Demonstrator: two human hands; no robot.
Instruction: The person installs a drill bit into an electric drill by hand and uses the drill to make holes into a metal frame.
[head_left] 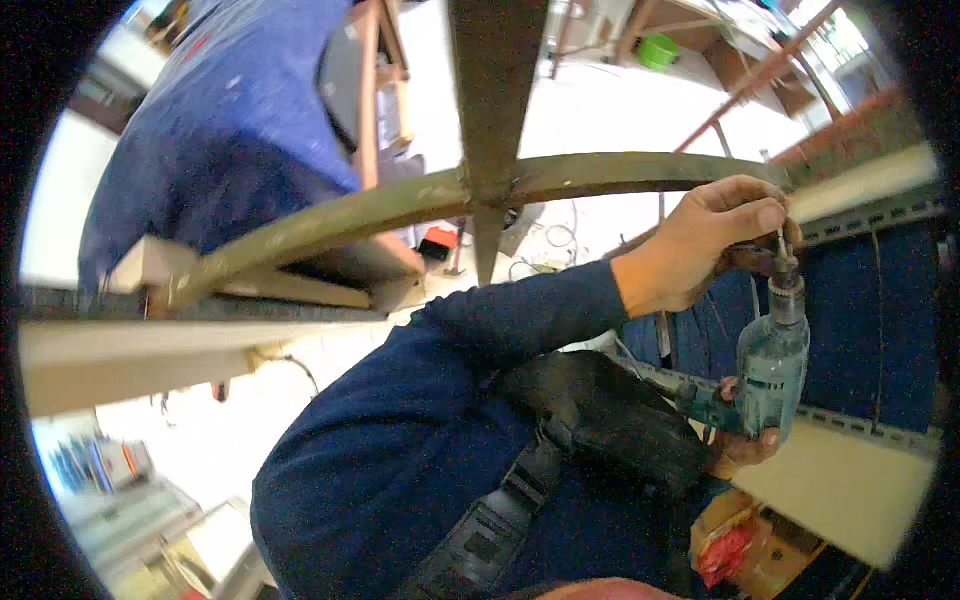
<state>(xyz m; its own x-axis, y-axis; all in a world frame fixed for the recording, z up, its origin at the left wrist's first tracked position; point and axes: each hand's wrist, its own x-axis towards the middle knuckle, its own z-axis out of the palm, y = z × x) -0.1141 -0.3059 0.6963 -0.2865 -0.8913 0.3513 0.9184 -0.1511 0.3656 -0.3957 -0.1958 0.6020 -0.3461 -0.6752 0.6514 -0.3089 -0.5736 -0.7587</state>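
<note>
A teal power drill (772, 375) points away from me at the right, with its metal chuck (788, 297) toward the far side. My right hand (748, 450) is wrapped round its handle, partly hidden behind the drill body. My left hand (715, 235) reaches across to the chuck's front. Its thumb and fingers pinch the thin drill bit (783, 248) that sticks out of the chuck; whether a screw sits at the tip I cannot tell. Just beyond the fingers lies the end of a curved wooden beam (620, 172).
An upright post (497, 80) crosses the curved beam in front of me. Slotted metal rails (875, 220) and a pale board (840, 490) run along the right. Blue fabric (230, 130) drapes over something at the left. A black bag (600, 410) hangs at my front. A green basket (657, 51) stands far off.
</note>
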